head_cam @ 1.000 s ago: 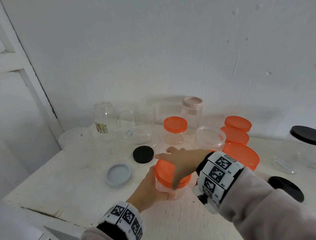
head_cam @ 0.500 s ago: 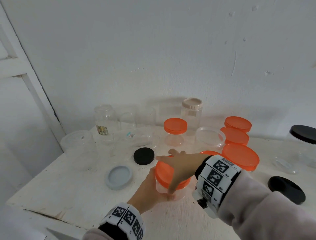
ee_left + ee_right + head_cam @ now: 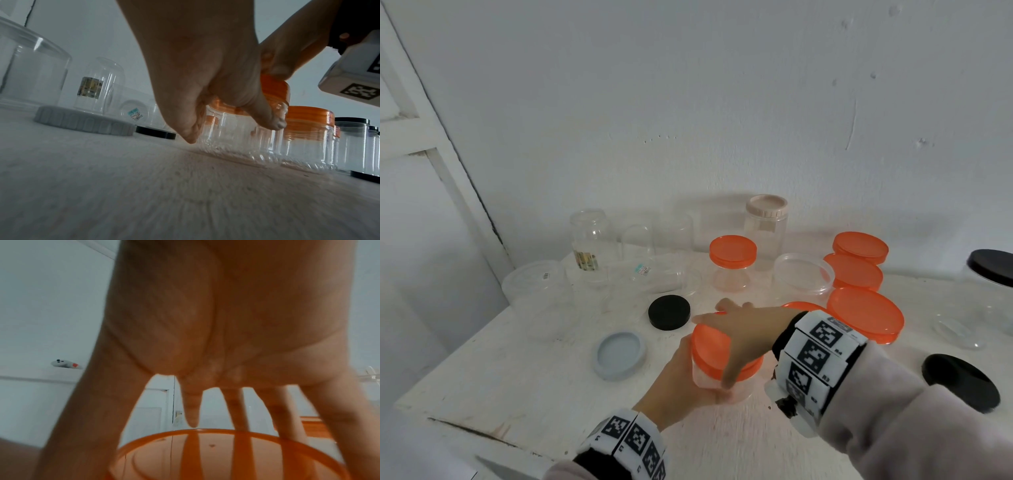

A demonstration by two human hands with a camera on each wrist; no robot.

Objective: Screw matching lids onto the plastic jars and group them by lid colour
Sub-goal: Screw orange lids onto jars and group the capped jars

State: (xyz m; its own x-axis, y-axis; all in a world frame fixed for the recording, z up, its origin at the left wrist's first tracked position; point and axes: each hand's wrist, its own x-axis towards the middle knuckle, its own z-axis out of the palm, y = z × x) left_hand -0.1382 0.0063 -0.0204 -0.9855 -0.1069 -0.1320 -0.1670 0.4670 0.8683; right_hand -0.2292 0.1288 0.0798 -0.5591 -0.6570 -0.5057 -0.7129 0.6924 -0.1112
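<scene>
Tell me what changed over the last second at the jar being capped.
Little changed. The right hand shifted slightly round the orange lid, its grip unchanged, as if turning it. The left hand holds the clear jar in the same spot. The grey lid and black lid stayed put.

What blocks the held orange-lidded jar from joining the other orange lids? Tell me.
Nothing visible. The right hand grips the orange lid, the left hand holds the jar; the orange-lidded group stands just beyond, bare table around.

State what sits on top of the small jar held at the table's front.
An orange lid caps the jar; the right hand spreads over it, hiding part of its top.
</scene>
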